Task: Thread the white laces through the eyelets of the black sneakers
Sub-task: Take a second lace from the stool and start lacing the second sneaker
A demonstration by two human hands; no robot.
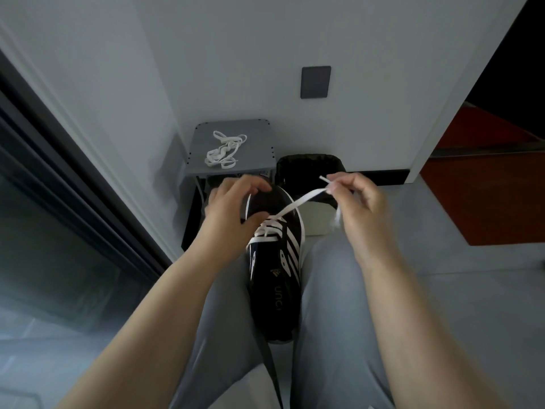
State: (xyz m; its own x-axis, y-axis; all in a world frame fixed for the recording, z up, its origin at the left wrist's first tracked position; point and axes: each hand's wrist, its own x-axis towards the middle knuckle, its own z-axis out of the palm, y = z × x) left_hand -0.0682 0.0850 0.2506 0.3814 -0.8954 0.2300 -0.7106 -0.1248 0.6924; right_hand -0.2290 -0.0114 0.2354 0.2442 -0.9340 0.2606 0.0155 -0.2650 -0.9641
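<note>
Head view: the black fabric sneaker with white side stripes [275, 270] sits wedged between my thighs, toe toward 12 o'clock. My left hand [233, 208] curls round its forefoot, thumb beside the eyelets. My right hand [358, 202] pinches the flat white lace [298, 202] near its tip, stretched toward 2 o'clock. I should pull out all slack evenly and keep the lace flat and untwisted before aiming at the next eyelet. A second bundled white lace [225, 150] waits on the small grey surface [258, 137] at 11 o'clock.
</note>
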